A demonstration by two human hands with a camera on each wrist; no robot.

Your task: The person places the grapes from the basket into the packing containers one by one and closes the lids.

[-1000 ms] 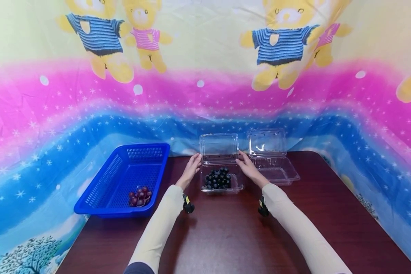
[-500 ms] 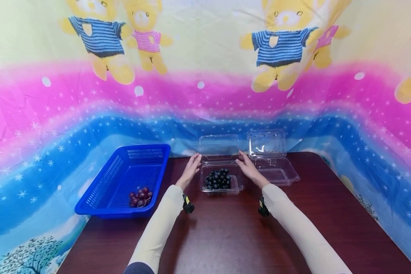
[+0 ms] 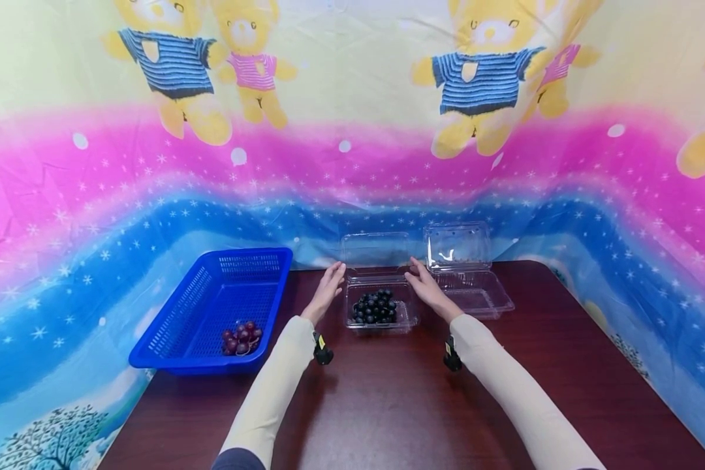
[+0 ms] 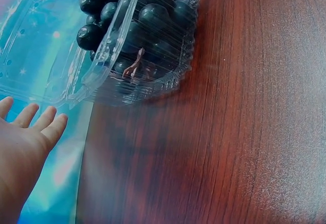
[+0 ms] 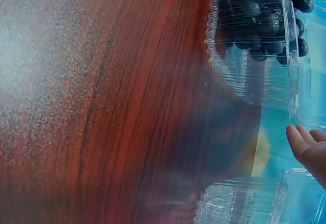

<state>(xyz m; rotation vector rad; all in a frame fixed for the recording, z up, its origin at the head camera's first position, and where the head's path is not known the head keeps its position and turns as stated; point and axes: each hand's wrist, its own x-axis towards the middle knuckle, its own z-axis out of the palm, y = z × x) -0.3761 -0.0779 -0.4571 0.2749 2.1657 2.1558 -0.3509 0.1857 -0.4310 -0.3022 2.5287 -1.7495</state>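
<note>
In the head view, a clear plastic clamshell box (image 3: 408, 321) holds a bunch of dark grapes (image 3: 376, 307), and its hinged lid (image 3: 376, 251) leans back at the rear. Beside the lid's left edge is my left hand (image 3: 327, 288), its fingers extended; the left wrist view has the fingertips (image 4: 61, 119) just short of the plastic. Opposite it, my right hand (image 3: 425, 288) lies at the lid's right edge with straight fingers. The right wrist view puts those fingers (image 5: 295, 137) close to the lid, and contact cannot be made out.
A second clear clamshell (image 3: 476, 297) stands lid-up to the right, with no fruit in it. On the left a blue plastic basket (image 3: 211, 362) holds a small bunch of red grapes (image 3: 242, 338). A patterned cloth (image 3: 346, 176) hangs behind the dark wooden table (image 3: 388, 405).
The lid of the grape-filled clamshell has tipped slightly backward from between my hands. Both hands have stayed in nearly the same spots, and the grapes are where they were.
</note>
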